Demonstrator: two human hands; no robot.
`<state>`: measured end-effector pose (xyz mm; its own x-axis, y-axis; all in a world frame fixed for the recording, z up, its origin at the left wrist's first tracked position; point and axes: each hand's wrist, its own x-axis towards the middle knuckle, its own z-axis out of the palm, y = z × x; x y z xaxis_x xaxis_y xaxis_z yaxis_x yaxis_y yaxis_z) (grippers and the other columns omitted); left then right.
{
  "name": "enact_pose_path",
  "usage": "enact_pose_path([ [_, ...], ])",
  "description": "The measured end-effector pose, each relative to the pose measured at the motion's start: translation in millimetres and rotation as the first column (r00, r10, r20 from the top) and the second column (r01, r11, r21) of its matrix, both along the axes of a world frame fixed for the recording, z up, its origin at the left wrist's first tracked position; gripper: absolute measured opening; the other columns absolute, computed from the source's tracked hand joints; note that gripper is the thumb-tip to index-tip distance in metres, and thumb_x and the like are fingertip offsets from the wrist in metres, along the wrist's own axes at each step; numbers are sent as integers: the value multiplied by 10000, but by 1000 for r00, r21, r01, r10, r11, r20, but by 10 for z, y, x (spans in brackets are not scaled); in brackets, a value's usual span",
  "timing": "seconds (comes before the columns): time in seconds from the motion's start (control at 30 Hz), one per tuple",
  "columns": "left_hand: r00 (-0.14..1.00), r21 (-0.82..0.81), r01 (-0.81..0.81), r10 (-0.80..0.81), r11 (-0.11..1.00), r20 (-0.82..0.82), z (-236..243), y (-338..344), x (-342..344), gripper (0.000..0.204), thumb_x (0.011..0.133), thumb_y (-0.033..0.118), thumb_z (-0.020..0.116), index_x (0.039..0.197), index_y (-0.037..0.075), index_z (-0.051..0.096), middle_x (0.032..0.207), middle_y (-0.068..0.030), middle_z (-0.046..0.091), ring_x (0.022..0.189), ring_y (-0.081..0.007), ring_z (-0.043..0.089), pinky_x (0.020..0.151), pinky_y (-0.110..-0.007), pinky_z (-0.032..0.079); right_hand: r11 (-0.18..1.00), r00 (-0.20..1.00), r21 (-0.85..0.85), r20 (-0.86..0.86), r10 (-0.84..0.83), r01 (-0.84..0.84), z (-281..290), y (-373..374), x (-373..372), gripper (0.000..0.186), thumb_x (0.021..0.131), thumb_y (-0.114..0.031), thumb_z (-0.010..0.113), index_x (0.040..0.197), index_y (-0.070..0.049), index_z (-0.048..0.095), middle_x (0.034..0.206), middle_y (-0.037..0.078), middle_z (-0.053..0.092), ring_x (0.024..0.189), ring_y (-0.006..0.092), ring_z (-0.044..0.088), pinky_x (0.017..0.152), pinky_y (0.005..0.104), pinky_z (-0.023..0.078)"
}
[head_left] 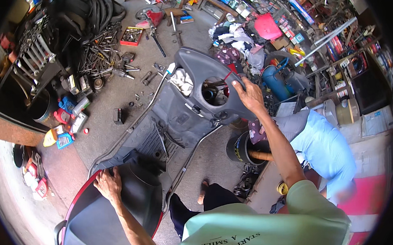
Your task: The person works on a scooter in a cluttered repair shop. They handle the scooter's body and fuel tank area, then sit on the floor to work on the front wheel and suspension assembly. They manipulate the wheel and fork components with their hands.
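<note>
A scooter stands in front of me, its grey front panel (191,116) showing a large round opening. My right hand (249,95) is closed on the right edge of this panel, beside the opening; the fingertips are partly hidden. White cloth (182,81) is stuffed into a gap left of the opening. On the left, my left hand (109,184) lies on the front edge of the black seat (103,220), fingers spread and holding nothing. Between panel and seat, pliers-like tools (162,136) rest on the ribbed footboard (177,156).
A co-worker in a light blue shirt (323,141) bends close on my right, by a black bucket (241,149). Loose wrenches (98,52) and oil bottles (65,140) cover the floor at left. A blue tank (275,83) and crowded parts shelves line the right.
</note>
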<state>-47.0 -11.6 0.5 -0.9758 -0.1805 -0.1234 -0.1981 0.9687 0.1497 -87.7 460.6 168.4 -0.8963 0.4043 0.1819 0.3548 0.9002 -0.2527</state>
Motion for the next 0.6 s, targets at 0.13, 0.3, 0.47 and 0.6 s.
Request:
enact_pose_path([
  [0.13, 1000, 18, -3, 3, 1000, 25, 54, -3, -40, 416, 815, 427, 496, 905, 44, 632, 945, -119, 616, 979, -279, 532, 904, -453, 332, 995, 1000, 98, -1, -11, 11, -45, 51, -15, 532, 844, -482, 444, 1067, -8, 536, 840, 290, 590, 843, 444, 551, 768, 493, 408],
  [0.3, 999, 29, -35, 34, 999, 40, 50, 22, -56, 413, 819, 422, 496, 893, 38, 631, 949, -117, 616, 978, -276, 534, 913, -465, 327, 988, 992, 151, 112, -54, 37, 37, -88, -58, 500, 860, -390, 448, 1146, 18, 486, 1034, 272, 549, 907, 431, 542, 830, 478, 400],
  [0.47, 996, 32, -73, 75, 997, -46, 58, 21, 9, 381, 847, 388, 477, 870, 40, 629, 944, -117, 616, 967, -270, 538, 919, -426, 339, 822, 924, 448, 22, 382, -351, -24, -237, -427, 573, 873, -325, 442, 1291, 50, 325, 1372, 200, 292, 1282, 320, 262, 1050, 461, 172],
  [0.6, 981, 127, -65, 87, 990, -174, 96, 112, 164, 298, 849, 304, 497, 857, 41, 636, 925, -92, 632, 949, -254, 547, 908, -407, 342, 779, 907, 507, 13, 421, -369, -236, -496, -1027, 621, 882, -384, 411, 1325, 33, 289, 1418, 185, 217, 1332, 303, 167, 1068, 491, 103],
])
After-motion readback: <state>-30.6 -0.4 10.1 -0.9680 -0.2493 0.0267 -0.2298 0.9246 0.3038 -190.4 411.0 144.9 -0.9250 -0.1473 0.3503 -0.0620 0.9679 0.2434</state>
